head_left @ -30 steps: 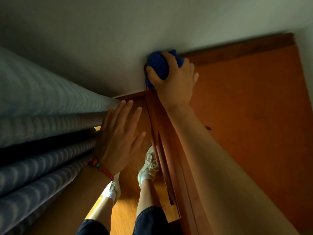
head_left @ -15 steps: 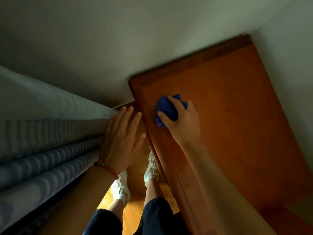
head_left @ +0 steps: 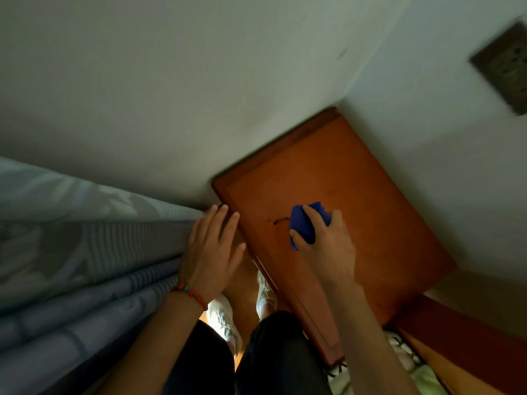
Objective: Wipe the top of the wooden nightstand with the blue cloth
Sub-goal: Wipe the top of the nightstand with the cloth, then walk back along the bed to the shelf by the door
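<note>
The wooden nightstand [head_left: 370, 212] stands in the room's corner, its orange-brown top seen from above. A bunched blue cloth [head_left: 303, 226] lies on the top near its left-middle part, and my right hand [head_left: 328, 246] is shut on it, pressing it to the wood. A small dark curved mark [head_left: 281, 221] shows on the wood just left of the cloth. My left hand [head_left: 212, 252], with a bead bracelet at the wrist, rests flat with fingers apart against the side of the mattress, beside the nightstand's left edge.
A mattress with striped blue-grey bedding [head_left: 85, 252] fills the left. White walls meet behind the nightstand; an outlet plate [head_left: 504, 67] is on the right wall. My legs and white shoes [head_left: 225, 317] stand in the narrow gap on the wood floor. Green fabric [head_left: 422, 377] lies lower right.
My right hand has slid the cloth from the nightstand's back-left corner toward the middle of the top. The view has tilted, showing more of the top. The left hand stays on the mattress.
</note>
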A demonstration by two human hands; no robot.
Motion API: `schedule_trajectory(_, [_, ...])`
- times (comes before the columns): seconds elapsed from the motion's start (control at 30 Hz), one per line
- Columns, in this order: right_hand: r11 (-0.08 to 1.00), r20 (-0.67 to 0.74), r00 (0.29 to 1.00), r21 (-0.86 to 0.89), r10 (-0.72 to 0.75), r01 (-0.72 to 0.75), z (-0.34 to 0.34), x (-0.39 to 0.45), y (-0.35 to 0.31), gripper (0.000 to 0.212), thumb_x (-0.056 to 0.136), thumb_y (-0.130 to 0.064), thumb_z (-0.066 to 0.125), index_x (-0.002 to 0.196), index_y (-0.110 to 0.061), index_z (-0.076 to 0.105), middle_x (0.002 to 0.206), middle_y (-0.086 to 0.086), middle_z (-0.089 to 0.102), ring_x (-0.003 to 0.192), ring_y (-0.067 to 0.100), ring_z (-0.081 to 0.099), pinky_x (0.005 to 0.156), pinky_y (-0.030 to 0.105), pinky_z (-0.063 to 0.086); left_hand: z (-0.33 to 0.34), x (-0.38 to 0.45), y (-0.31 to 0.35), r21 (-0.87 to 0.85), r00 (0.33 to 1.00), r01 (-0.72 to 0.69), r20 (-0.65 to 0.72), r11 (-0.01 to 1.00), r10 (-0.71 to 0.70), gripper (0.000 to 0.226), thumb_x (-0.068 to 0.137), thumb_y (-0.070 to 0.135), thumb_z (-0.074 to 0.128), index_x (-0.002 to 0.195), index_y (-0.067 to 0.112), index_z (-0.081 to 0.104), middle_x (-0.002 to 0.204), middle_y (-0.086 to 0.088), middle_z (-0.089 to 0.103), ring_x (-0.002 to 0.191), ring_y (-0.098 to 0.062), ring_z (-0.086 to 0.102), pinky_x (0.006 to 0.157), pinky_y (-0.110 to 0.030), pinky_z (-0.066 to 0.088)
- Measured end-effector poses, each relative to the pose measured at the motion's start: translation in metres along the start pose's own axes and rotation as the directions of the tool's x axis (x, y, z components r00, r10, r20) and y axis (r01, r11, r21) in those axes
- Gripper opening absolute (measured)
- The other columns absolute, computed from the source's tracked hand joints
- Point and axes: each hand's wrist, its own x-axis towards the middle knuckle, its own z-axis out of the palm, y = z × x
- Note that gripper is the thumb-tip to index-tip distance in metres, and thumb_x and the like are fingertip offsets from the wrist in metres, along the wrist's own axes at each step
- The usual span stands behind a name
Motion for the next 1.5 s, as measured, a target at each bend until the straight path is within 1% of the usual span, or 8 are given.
schedule_trajectory(0.27, [0.997, -0.012, 0.999, -0.069, 0.031, -0.032, -0.060, -0.044, -0.008, 0.055, 0.081, -0.047, 0.059, 0.130, -0.030, 0.039, 0.112, 0.007, 0.043, 0.086, 0.023, 0.050, 0.058, 0.029, 0.040, -0.058, -0.014, 0.031, 0.044, 0.994, -0.093, -0.046, 0.995, 0.095, 0.055, 0.066, 0.014, 0.081, 0.113, -0.006, 0.060, 0.116, -0.031, 0.058, 0.109, -0.046, 0.054, 0.087, -0.064, 0.042])
schedule_trajectory(0.57, [0.990, -0.044, 0.999, -0.138, 0.012, -0.018, -0.086, -0.100, -0.028, 0.055, 0.081, -0.048, 0.058, 0.129, -0.028, 0.041, 0.107, 0.006, 0.045, 0.085, 0.022, 0.050, 0.060, 0.031, 0.042, -0.089, -0.069, 0.039, 0.065, 0.986, -0.164, -0.024, 0.984, 0.166, 0.052, 0.068, 0.017, 0.079, 0.112, -0.004, 0.062, 0.116, -0.027, 0.060, 0.110, -0.042, 0.055, 0.090, -0.059, 0.043])
schedule_trajectory(0.83, [0.990, -0.034, 0.998, -0.127, -0.060, 0.055, -0.089, -0.151, -0.048, 0.054, 0.081, -0.046, 0.058, 0.129, -0.027, 0.041, 0.107, 0.005, 0.045, 0.089, 0.022, 0.049, 0.068, 0.033, 0.045, -0.104, -0.130, 0.036, 0.040, 0.988, -0.146, -0.041, 0.988, 0.148, 0.055, 0.060, 0.014, 0.085, 0.107, -0.005, 0.065, 0.111, -0.027, 0.062, 0.104, -0.043, 0.058, 0.084, -0.059, 0.046])
schedule_trajectory(0.97, [0.985, 0.003, 0.994, -0.130, -0.111, 0.110, -0.090, -0.167, -0.047, 0.054, 0.082, -0.048, 0.055, 0.130, -0.029, 0.039, 0.110, 0.005, 0.044, 0.091, 0.022, 0.049, 0.067, 0.033, 0.044, -0.105, -0.154, 0.038, 0.033, 0.990, -0.113, -0.079, 0.993, 0.116, 0.048, 0.067, 0.016, 0.078, 0.108, -0.004, 0.064, 0.113, -0.027, 0.061, 0.105, -0.042, 0.058, 0.086, -0.057, 0.044])
schedule_trajectory(1.07, [0.973, 0.014, 0.984, -0.147, -0.177, 0.177, -0.091, -0.169, -0.046, 0.054, 0.082, -0.050, 0.054, 0.130, -0.030, 0.038, 0.109, 0.003, 0.044, 0.091, 0.020, 0.048, 0.065, 0.029, 0.041, -0.103, -0.170, 0.045, 0.040, 0.993, -0.069, -0.093, 0.997, 0.072, 0.046, 0.070, 0.024, 0.063, 0.108, -0.003, 0.064, 0.113, -0.026, 0.062, 0.106, -0.040, 0.058, 0.087, -0.056, 0.044])
schedule_trajectory(1.23, [0.932, 0.070, 0.948, -0.172, -0.310, 0.318, -0.097, -0.170, -0.046, 0.054, 0.082, -0.050, 0.053, 0.129, -0.028, 0.039, 0.112, 0.005, 0.044, 0.093, 0.022, 0.049, 0.071, 0.033, 0.045, -0.103, -0.199, 0.059, 0.008, 0.989, 0.081, -0.128, 0.997, -0.080, 0.052, 0.078, 0.032, 0.042, 0.108, -0.004, 0.065, 0.114, -0.026, 0.062, 0.106, -0.040, 0.059, 0.086, -0.055, 0.046])
schedule_trajectory(1.37, [0.860, 0.122, 0.884, -0.203, -0.452, 0.468, -0.095, -0.175, -0.053, 0.053, 0.082, -0.049, 0.054, 0.128, -0.027, 0.042, 0.110, 0.007, 0.048, 0.092, 0.023, 0.050, 0.071, 0.031, 0.044, -0.104, -0.228, 0.069, -0.014, 0.960, 0.229, -0.164, 0.973, -0.229, 0.052, 0.076, 0.032, 0.041, 0.103, -0.003, 0.067, 0.109, -0.026, 0.064, 0.100, -0.041, 0.061, 0.078, -0.056, 0.049])
schedule_trajectory(1.5, [0.762, 0.235, 0.787, -0.207, -0.570, 0.614, -0.083, -0.185, -0.073, 0.054, 0.080, -0.049, 0.057, 0.128, -0.027, 0.044, 0.113, 0.010, 0.049, 0.095, 0.026, 0.052, 0.073, 0.035, 0.047, -0.099, -0.266, 0.071, -0.091, 0.894, 0.376, -0.226, 0.922, -0.387, 0.051, 0.075, 0.031, 0.042, 0.104, -0.003, 0.067, 0.107, -0.026, 0.064, 0.098, -0.040, 0.062, 0.082, -0.051, 0.050])
